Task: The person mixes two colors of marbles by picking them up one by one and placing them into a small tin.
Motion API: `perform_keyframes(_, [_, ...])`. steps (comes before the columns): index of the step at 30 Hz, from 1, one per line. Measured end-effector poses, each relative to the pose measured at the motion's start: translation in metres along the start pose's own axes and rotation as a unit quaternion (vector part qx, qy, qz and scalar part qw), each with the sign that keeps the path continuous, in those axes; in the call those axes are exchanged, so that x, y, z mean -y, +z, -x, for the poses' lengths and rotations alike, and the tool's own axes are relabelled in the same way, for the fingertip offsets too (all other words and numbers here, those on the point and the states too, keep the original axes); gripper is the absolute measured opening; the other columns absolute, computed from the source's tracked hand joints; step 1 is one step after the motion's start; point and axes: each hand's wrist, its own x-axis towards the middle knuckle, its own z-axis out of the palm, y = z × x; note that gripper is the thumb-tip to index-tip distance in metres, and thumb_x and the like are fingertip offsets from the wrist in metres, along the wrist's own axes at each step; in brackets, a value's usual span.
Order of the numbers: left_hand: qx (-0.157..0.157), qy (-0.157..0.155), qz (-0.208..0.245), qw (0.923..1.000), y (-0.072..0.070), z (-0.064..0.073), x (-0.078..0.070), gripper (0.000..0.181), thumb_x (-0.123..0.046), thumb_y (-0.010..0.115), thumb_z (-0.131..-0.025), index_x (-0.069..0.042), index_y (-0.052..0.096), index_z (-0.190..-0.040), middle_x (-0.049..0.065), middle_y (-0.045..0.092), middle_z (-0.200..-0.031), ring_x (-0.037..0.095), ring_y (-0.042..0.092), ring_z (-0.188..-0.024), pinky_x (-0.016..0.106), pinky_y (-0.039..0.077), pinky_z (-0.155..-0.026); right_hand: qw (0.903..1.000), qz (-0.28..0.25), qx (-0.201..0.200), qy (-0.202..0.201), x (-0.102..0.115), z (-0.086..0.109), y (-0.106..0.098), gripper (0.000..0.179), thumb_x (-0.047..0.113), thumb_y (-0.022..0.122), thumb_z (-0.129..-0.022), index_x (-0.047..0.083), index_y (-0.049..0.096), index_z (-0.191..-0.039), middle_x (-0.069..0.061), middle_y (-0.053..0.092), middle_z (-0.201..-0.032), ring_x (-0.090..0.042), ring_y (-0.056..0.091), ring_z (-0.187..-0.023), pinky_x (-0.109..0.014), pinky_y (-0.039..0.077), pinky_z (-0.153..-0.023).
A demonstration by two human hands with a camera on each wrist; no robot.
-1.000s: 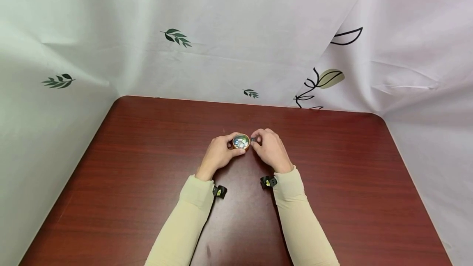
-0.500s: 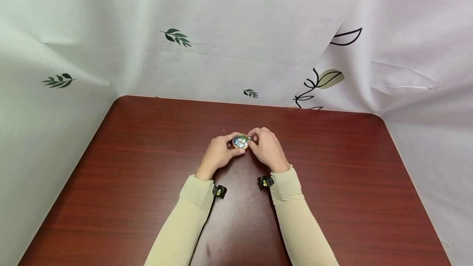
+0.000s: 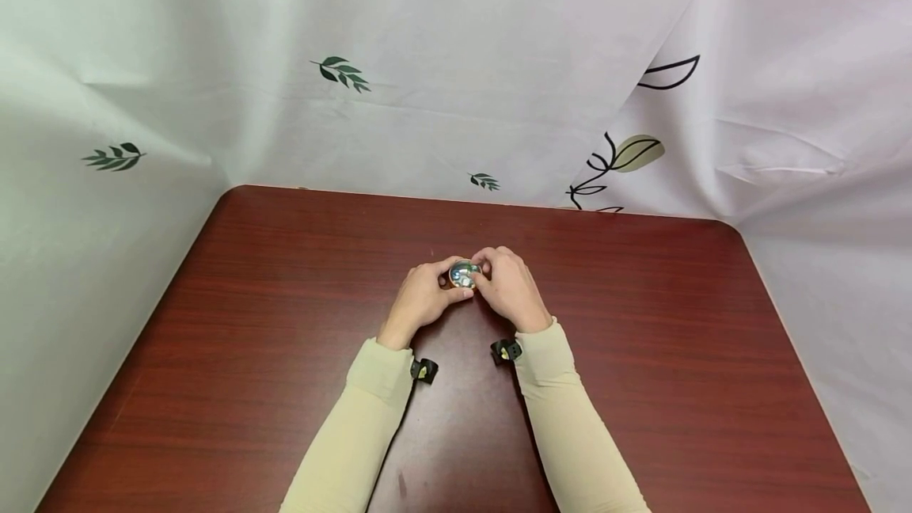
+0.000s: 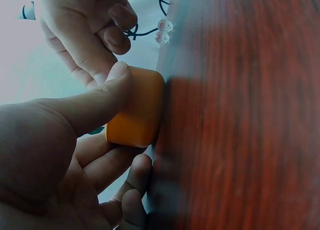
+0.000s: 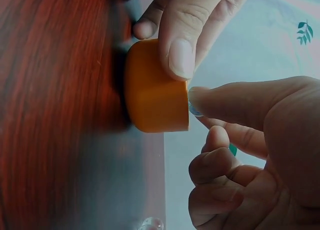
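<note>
A small orange bowl [image 3: 465, 286] stands on the table, with several shiny blue, green and clear glass marbles [image 3: 466, 274] inside. My left hand [image 3: 420, 295] grips the bowl from the left, its thumb on the near side. In the left wrist view the bowl's smooth orange wall [image 4: 137, 112] shows beside that thumb. My right hand [image 3: 511, 287] reaches over the bowl's right rim, thumb and forefinger brought together. Under the right thumb tip, in the right wrist view, a bluish glass marble [image 5: 194, 110] shows at the rim; the rest of it is hidden.
The dark red wooden table [image 3: 641, 339] has a back edge against a pale cloth [image 3: 427, 62] printed with leaves. A clear glass marble [image 4: 164, 26] lies on the table beyond the bowl in the left wrist view. Black wrist cameras sit at both cuffs.
My right hand has moved left, from just right of the bowl to over its rim, carrying the small shiny piece between its fingertips. The left hand and bowl have stayed in place.
</note>
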Motion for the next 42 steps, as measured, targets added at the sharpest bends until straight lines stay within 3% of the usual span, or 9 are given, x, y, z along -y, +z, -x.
perform_keyframes(15, [-0.008,0.021,0.002,0.9997,0.0005,0.001,0.0029,0.051,-0.033,0.081,-0.087,-0.02,0.067,-0.134,0.002,0.074,-0.108,0.02,0.064,-0.09,0.04,0.048,-0.082,0.9999,-0.006,0.0,-0.011,0.0061,-0.0016,0.0024,0.013,0.011,0.072,-0.092,0.007,0.072,-0.105,-0.003,0.054,-0.083,-0.019,0.051,-0.071,-0.034,0.044,-0.067])
perform_keyframes(24, [-0.006,0.009,-0.001,0.9999,0.0007,0.0005,0.0027,0.057,-0.033,0.082,-0.086,-0.018,0.065,-0.138,0.005,0.073,-0.114,0.024,0.066,-0.1,0.042,0.049,-0.089,0.9999,-0.006,0.0,-0.014,0.007,-0.0033,0.0053,0.013,0.012,0.073,-0.092,0.008,0.072,-0.104,-0.003,0.054,-0.084,-0.018,0.051,-0.071,-0.033,0.044,-0.067])
perform_keyframes(42, [-0.001,0.008,-0.003,1.0,-0.0003,0.0001,0.002,0.058,-0.033,0.081,-0.087,-0.018,0.063,-0.14,0.005,0.074,-0.11,0.023,0.065,-0.095,0.041,0.049,-0.086,0.9999,-0.005,0.007,-0.006,0.0063,-0.007,0.0087,0.014,0.012,0.073,-0.093,0.008,0.072,-0.106,-0.004,0.056,-0.086,-0.018,0.052,-0.073,-0.034,0.045,-0.068])
